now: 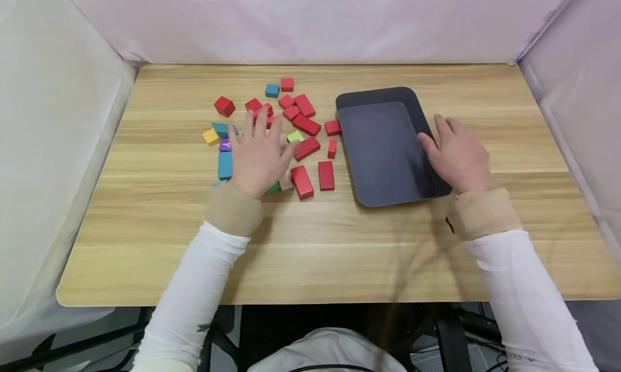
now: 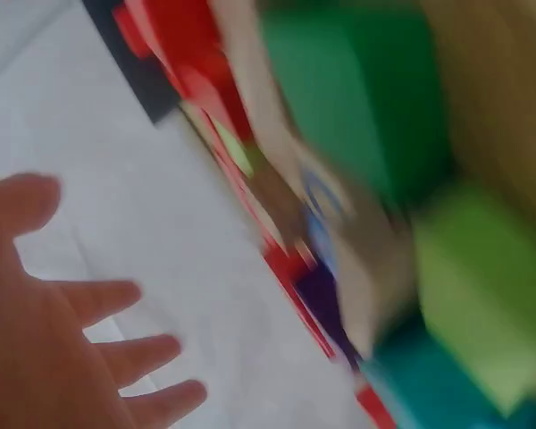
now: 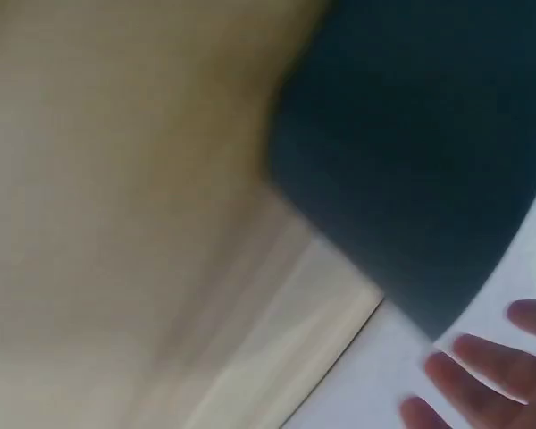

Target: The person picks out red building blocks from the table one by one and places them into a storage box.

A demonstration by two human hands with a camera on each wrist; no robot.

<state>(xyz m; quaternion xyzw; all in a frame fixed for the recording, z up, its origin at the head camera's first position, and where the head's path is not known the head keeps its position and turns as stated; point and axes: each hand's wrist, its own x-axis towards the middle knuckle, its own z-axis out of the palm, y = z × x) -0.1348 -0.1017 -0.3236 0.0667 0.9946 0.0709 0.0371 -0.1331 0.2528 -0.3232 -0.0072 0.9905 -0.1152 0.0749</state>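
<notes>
The left hand (image 1: 257, 156), fingers extended and spread, is positioned over the coloured blocks (image 1: 306, 125) on the table (image 1: 339, 259), the dark tray (image 1: 383, 145) lies right of these blocks, and the right hand (image 1: 458, 153), fingers loosely extended, is at the tray's right edge, contact indeterminable.

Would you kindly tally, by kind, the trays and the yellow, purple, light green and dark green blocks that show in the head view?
Dark grey shallow rectangular tray: 1
Yellow block: 1
Purple block: 1
Light green block: 1
Dark green block: 1
Total: 5
The left hand may hide others.
</notes>
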